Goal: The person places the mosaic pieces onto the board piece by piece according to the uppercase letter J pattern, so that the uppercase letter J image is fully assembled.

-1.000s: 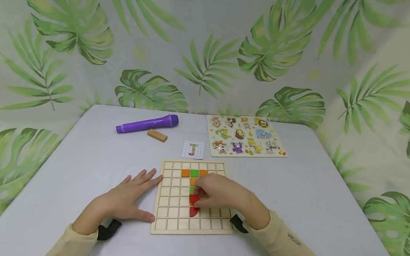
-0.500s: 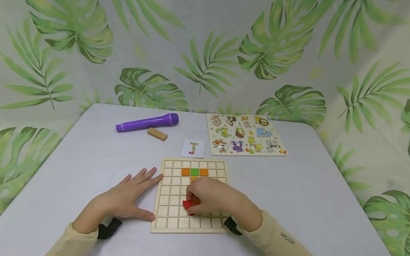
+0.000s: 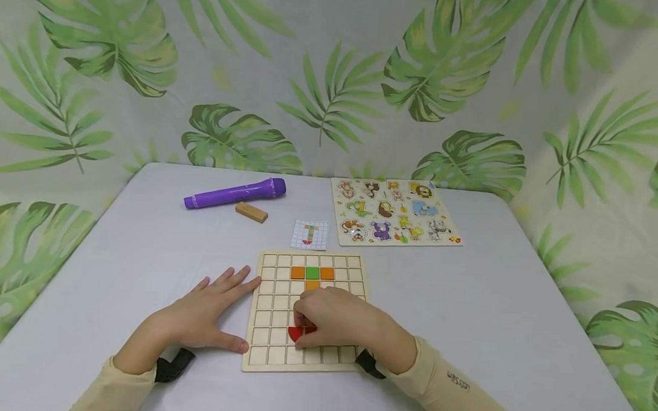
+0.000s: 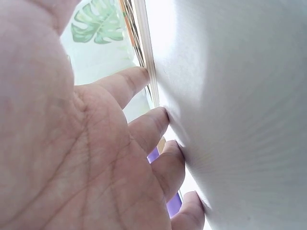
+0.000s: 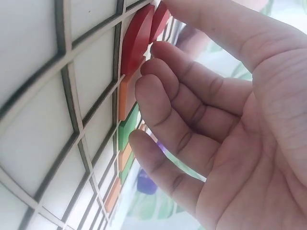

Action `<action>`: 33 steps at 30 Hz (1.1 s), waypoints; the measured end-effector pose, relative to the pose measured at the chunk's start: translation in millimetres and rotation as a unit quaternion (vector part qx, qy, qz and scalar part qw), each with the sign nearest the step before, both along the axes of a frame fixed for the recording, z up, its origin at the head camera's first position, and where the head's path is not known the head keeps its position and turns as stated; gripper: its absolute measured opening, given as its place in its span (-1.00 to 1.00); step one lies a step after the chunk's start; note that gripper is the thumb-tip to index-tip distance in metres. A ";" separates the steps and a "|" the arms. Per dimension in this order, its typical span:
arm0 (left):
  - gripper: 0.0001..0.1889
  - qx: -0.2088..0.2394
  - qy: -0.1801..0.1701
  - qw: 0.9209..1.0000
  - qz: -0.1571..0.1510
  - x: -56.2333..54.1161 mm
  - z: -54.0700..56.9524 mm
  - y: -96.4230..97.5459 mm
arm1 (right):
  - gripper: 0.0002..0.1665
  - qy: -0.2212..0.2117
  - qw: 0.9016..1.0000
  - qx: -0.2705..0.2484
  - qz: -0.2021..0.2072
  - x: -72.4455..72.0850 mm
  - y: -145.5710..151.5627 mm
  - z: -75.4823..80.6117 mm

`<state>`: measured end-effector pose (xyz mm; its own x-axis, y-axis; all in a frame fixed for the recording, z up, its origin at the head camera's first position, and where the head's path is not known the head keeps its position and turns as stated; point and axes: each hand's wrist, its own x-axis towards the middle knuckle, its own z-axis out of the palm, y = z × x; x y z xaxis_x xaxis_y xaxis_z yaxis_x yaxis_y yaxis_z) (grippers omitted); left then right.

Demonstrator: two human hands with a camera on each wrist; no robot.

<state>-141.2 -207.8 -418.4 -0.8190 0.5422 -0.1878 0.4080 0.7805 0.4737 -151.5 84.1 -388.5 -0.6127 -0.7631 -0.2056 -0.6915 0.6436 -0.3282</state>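
Note:
A wooden grid board [image 3: 269,354] lies on the white table. My left hand [image 3: 202,313] rests beside it with fingers spread; index fingertip and thumb touch its left edge. Low over the board, my right hand [image 3: 338,318] pinches a red quarter-circle piece [image 3: 294,334] between thumb and index finger, at a cell in the lower middle. Another red curved piece [image 5: 136,40] sits in the adjoining cell, mostly covered by the hand in the head view. Orange tiles [image 3: 297,272] flank a green tile [image 3: 313,272] in an upper row; a column of orange and green tiles runs down below it.
Behind the board lies a small pattern card [image 3: 308,235] with a coloured J shape. Farther back are a purple microphone [image 3: 234,194], a small wooden block [image 3: 251,212] and an animal puzzle board [image 3: 396,214]. A leaf-print cloth [image 3: 333,97] hangs behind the table.
My right hand has moved left and towards me, carrying the red quarter-circle from over the tile column to the cell left of the other red piece. My left hand stays put.

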 end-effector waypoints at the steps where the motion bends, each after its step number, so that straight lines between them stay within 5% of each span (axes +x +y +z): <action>1: 0.25 0.000 0.000 1.000 0.000 0.0 0.1 -0.2 | -0.69 0.001 1.000 0.000 0.001 -0.2 -0.2 -0.4; 33: 0.24 0.002 0.003 1.000 -0.004 1.4 5.6 -6.2 | -0.65 -0.024 1.000 0.001 -0.014 -2.5 -3.8 4.8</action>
